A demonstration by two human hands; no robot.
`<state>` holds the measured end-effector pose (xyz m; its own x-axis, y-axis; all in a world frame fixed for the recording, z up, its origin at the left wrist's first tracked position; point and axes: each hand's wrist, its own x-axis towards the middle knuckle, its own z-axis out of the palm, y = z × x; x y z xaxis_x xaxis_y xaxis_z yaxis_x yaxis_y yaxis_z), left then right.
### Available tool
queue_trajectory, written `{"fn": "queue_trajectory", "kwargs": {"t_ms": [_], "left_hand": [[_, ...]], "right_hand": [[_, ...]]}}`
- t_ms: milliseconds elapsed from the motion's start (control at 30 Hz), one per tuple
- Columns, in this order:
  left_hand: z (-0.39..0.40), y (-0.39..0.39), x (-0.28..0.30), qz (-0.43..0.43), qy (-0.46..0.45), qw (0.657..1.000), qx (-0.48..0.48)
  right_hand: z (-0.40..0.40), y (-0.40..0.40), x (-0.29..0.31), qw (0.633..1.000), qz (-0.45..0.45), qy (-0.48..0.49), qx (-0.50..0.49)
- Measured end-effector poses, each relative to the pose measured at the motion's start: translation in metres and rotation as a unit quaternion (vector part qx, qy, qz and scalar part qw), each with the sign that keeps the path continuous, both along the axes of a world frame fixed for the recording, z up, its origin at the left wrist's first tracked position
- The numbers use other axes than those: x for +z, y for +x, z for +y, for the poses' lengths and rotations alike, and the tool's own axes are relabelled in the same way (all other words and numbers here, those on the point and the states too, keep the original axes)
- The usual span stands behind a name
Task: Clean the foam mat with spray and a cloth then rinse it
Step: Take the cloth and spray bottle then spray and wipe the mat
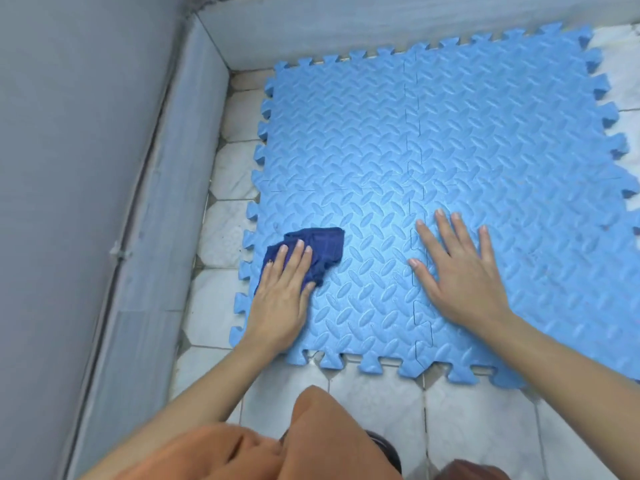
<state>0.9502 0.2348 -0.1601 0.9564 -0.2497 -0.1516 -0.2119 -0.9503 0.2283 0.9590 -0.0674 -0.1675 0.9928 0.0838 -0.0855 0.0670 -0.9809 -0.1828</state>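
A light blue foam mat [450, 133] made of interlocking puzzle tiles lies flat on the tiled floor. A dark blue cloth [325, 245] sits crumpled on the mat's near left part. My left hand [280, 299] presses on the cloth with straight fingers. My right hand [457, 271] lies flat on the mat to the right, fingers spread, holding nothing. No spray bottle is in view.
White floor tiles [381, 403] surround the mat. A grey wall [69, 168] with a raised ledge [166, 202] runs along the left, and another wall stands behind the mat. My knees in orange fabric [311, 438] fill the bottom edge.
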Motion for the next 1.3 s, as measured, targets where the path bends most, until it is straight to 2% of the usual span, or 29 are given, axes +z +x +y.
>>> {"fn": "queue_trajectory", "kwargs": {"t_ms": [100, 167, 233, 367, 467, 567, 733, 800, 867, 933, 1033, 1067, 1167, 1300], "left_hand": [[0.017, 0.040, -0.001, -0.001, -0.001, 0.991, 0.135], [0.009, 0.054, 0.001, -0.006, 0.003, 0.987, 0.161], [-0.003, 0.038, 0.001, -0.015, 0.008, 0.995, 0.097], [-0.018, -0.051, 0.004, -0.014, 0.022, 0.990, -0.139], [-0.013, -0.041, -0.001, -0.003, 0.011, 0.986, -0.169], [-0.010, 0.025, -0.001, -0.006, -0.007, 0.992, -0.123], [0.001, 0.172, 0.002, -0.005, -0.004, 0.996, 0.090], [0.000, 0.183, 0.002, -0.003, -0.005, 0.995, 0.098], [-0.005, 0.149, 0.004, -0.012, -0.014, 0.999, 0.031], [-0.009, 0.087, 0.007, 0.006, -0.010, 0.996, -0.083], [-0.018, -0.003, 0.007, 0.021, 0.028, 0.953, -0.301], [-0.021, -0.020, 0.006, 0.019, 0.038, 0.938, -0.344], [-0.041, -0.012, 0.004, 0.007, 0.035, 0.935, -0.352], [-0.087, 0.044, -0.001, -0.022, 0.035, 0.952, -0.302]], "right_hand": [[0.004, -0.001, 0.000, 1.000, -0.002, -0.010, 0.002], [0.003, -0.001, 0.000, 1.000, -0.001, -0.013, 0.000], [0.001, 0.001, 0.001, 1.000, -0.001, -0.017, -0.002], [0.001, -0.001, 0.003, 1.000, 0.007, -0.016, -0.001], [0.003, 0.001, 0.002, 1.000, 0.001, -0.014, -0.007], [0.005, 0.002, 0.000, 1.000, 0.001, -0.017, -0.012], [0.004, 0.002, 0.001, 1.000, 0.006, -0.016, -0.010], [0.004, 0.003, 0.001, 1.000, 0.005, -0.013, -0.011], [0.003, 0.003, 0.002, 1.000, 0.003, -0.010, -0.011], [0.002, 0.002, 0.003, 1.000, -0.004, -0.012, -0.014], [0.003, 0.004, 0.003, 1.000, -0.008, -0.006, -0.011], [0.002, 0.005, 0.004, 1.000, -0.005, 0.013, -0.005], [-0.025, -0.003, 0.008, 0.998, -0.006, 0.055, -0.029], [-0.109, -0.047, 0.009, 0.982, -0.008, -0.046, -0.183]]}}
